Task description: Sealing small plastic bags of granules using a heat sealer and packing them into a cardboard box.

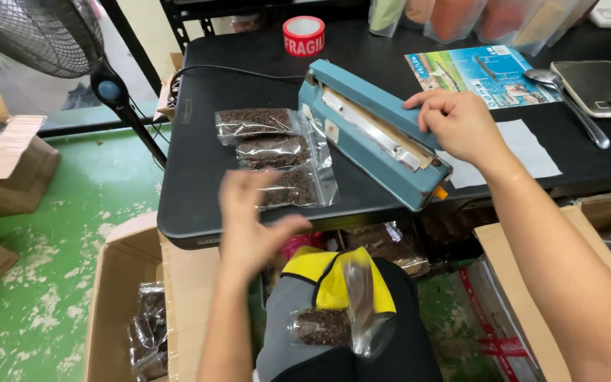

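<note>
On your lap lies a clear pouch (341, 318) of dark flakes, its top seemingly unsealed; it seems the sealing step is in hand. Your left hand (249, 219) hovers above it, fingers loose, grasping nothing. To go on, you would need to lift the pouch toward the sealer. Farther, your right hand (457, 124) is pressing the blue heat sealer (373, 141) arm, fingers curled on it. Beside it lie three filled pouches (277, 152).
</note>
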